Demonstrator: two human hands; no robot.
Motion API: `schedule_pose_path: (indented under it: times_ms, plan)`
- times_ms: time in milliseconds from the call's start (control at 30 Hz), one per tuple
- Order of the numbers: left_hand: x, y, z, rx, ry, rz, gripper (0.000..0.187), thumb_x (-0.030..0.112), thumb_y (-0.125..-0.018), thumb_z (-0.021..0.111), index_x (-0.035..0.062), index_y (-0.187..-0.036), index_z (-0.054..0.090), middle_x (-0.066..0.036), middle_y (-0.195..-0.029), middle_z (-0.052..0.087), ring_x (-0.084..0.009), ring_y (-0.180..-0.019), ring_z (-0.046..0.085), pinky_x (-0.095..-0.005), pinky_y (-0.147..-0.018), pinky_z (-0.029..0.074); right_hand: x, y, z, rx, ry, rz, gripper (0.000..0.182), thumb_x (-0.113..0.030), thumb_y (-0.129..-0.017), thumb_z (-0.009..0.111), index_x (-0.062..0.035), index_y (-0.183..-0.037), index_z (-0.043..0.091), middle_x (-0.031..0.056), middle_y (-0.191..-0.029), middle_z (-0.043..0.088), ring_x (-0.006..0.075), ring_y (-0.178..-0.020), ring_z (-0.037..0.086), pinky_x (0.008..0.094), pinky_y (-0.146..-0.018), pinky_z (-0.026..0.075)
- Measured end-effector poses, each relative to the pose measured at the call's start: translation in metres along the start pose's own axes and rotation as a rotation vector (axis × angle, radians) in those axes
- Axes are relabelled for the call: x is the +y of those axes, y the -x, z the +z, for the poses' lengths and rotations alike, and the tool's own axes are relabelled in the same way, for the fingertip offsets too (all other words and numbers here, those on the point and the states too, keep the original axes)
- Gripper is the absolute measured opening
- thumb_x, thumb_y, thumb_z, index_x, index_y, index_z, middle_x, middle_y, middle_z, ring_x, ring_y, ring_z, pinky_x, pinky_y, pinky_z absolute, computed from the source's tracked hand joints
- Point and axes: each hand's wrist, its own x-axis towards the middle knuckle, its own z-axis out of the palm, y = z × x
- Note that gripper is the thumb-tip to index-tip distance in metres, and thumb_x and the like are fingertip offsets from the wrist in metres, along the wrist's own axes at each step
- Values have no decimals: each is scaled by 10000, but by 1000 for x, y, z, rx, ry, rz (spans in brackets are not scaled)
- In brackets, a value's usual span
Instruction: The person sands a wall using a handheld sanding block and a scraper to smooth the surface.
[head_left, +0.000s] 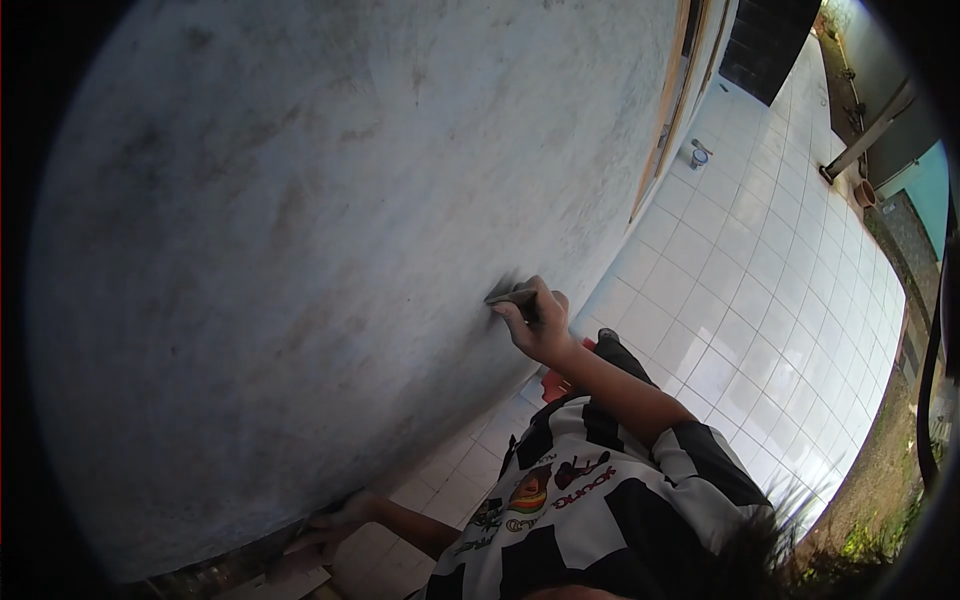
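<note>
My right hand (538,318) pinches a small dark flat piece (516,297) against the pale, stained wall (330,220). Dark smudges show on the wall beside the fingertips. Low on the left, my left hand (340,522) is at the wall's lower edge, in shadow. Its fingers are dim and blurred, and whether they hold anything is unclear. A black-and-white checkered shirt (575,500) covers my body between the two arms.
White floor tiles (700,250) run along the wall. A small cup (699,158) stands near a wooden-framed opening (660,130). Something red (555,385) lies beside my leg. A post (865,140) and a clay pot (865,193) are at the upper right.
</note>
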Motion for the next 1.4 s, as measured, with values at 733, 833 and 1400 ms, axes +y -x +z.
schedule_pose_path:
  times_ms: [733,833,1400]
  plan:
    - [-3,-9,-8,-2,1,16,788,632,-972,271,166,-1582,97,-354,-1432,-92,-488,-1415,76,-531,-1079,367,8,1,-3,59,57,-56,282,-117,-842,760,-1,-864,504,128,-727,701,234,-518,652,278,-485,492]
    - [-3,-9,-9,13,-10,9,790,637,-972,268,166,-1582,99,-361,-1434,-99,-495,-1415,74,-535,-1079,364,11,-9,-10,2,72,-101,286,-128,-841,765,-15,-819,503,127,-694,684,236,-502,640,290,-463,474]
    - [3,1,-33,91,-195,54,803,664,-970,251,165,-1582,107,-404,-1445,-137,-534,-1416,62,-557,-1081,346,15,-31,-29,-166,133,-262,216,-45,-799,766,-27,-778,552,90,-638,631,190,-479,603,276,-445,453]
